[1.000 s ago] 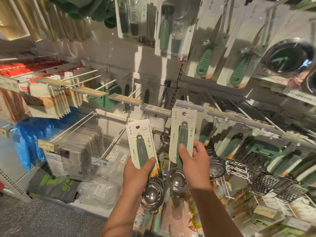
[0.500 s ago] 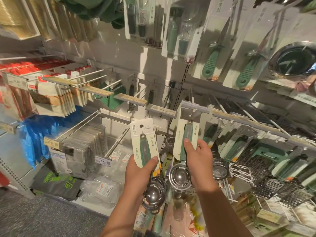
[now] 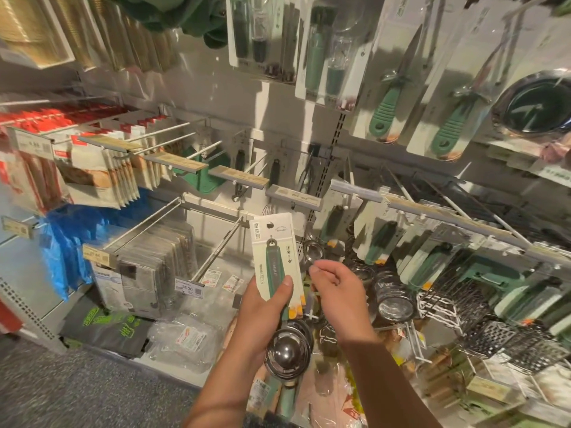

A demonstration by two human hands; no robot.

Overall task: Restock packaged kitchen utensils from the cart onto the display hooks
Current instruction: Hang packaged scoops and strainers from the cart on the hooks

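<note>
Head view. The left hand (image 3: 268, 307) grasps one carded steel scoop with a dark green handle (image 3: 276, 274), thumb pressed across the handle, the card held upright in front of the hook display. The round steel bowl (image 3: 285, 353) hangs below the palm; whether more bowls are stacked behind it cannot be told. The white backing card carries three stacked Chinese characters at its upper left and small print too fine to read. The right hand (image 3: 338, 293) hovers just beside the card, fingers loosely curled, holding nothing. On the grey price rail with hooks (image 3: 401, 203), two like packs of green-handled utensils (image 3: 381, 242) hang side by side, apart from both hands. Two price tags are legible: "18.50" (image 3: 189, 288) on a lower hook at left, and an inverted one (image 3: 295, 197) reading "30.50" when turned. Two green-handled knives in clear packs (image 3: 411, 106) hang above.
</note>
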